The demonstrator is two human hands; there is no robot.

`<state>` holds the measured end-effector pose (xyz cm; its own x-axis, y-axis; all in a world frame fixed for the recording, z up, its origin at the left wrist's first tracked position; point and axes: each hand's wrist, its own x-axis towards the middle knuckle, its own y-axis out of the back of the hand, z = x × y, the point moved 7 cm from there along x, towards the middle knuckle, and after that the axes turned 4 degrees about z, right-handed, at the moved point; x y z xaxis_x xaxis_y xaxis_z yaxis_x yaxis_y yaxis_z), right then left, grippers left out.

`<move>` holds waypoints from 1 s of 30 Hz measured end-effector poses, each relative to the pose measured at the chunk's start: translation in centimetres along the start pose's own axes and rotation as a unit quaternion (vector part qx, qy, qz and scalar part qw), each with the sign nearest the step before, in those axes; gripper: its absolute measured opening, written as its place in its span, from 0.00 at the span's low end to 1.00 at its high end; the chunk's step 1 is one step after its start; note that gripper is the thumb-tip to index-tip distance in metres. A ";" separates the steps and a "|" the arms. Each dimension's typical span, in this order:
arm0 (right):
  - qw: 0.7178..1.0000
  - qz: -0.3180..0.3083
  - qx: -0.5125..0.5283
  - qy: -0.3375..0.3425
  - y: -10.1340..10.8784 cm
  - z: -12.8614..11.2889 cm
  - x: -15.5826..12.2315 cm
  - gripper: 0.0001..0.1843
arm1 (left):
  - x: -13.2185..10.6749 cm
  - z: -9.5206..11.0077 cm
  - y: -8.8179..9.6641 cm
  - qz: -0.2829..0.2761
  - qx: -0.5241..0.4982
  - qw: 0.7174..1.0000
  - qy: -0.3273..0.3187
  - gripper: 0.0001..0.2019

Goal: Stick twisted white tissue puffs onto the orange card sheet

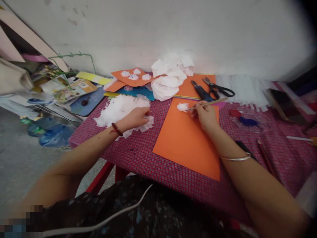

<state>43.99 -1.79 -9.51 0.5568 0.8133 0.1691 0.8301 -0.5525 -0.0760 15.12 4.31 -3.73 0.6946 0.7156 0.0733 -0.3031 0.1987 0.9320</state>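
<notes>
Currently, the fingers of the right hand (207,116) are closed around a thin stick (216,101), right of centre in the frame. The stick's lower end is at the edge of a small white paper tuft (182,106), which rests on the upper part of an orange sheet (188,142). The fingers of the left hand (140,117) are bent and close together over a pile of white paper pieces (116,109), left of centre; whether they grip a piece cannot be determined. Crumpled white paper (165,88) lies at upper centre, beside an orange card (123,80) bearing white tufts. Black scissors (224,90) lie above the right hand. A checked tablecloth (138,155) lies beneath these items. A phone (284,105) is positioned at the right of the frame; plastic bottles (55,135) are on the floor at the left.
</notes>
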 end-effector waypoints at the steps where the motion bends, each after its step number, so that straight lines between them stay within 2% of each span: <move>1: 1.000 0.000 0.002 0.002 0.0 0.0 0.0 0.19 | 0.0 -0.1 0.0 0.003 -0.008 1.000 0.013 0.08; 5: 1.000 -0.002 0.003 0.000 0.0 -0.1 0.0 0.18 | 0.2 -0.8 0.1 0.004 -0.045 0.998 0.048 0.07; 7: 1.000 -0.002 -0.001 -0.005 0.0 0.0 0.0 0.17 | 0.2 -0.7 0.1 -0.007 -0.040 0.999 0.021 0.08; 10: 1.000 0.006 -0.002 -0.008 0.1 0.0 0.0 0.15 | 0.0 0.1 -0.1 -0.030 0.003 0.998 -0.053 0.11; 13: 1.000 0.005 -0.004 -0.014 0.0 -0.2 -0.2 0.14 | -0.1 0.5 -0.4 -0.016 0.044 0.996 -0.081 0.10; 18: 1.000 -0.001 -0.007 -0.015 -0.2 -0.7 -0.4 0.13 | 0.3 -1.0 -0.6 0.042 0.013 0.999 -0.024 0.07; 22: 1.000 -0.012 -0.008 -0.022 -0.3 -1.0 -0.5 0.15 | 0.7 -2.1 0.2 0.049 -0.138 0.989 0.033 0.06; 25: 0.999 -0.027 -0.008 -0.019 -0.4 -1.2 -0.7 0.14 | 1.7 -0.4 2.2 0.085 -0.228 0.970 0.027 0.05; 28: 0.999 -0.047 0.004 0.012 -0.6 -1.6 -0.8 0.13 | 4.0 3.1 4.2 0.125 -0.232 0.965 -0.021 0.02; 30: 0.998 -0.062 0.003 0.034 -0.6 -1.9 -0.7 0.13 | 6.0 5.6 4.1 0.118 -0.245 0.961 -0.043 0.02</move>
<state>43.05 -2.38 -7.72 0.4468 0.8608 0.2437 0.8926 -0.4471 -0.0572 21.64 5.66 2.53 0.6131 0.7264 0.3107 -0.7154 0.3437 0.6083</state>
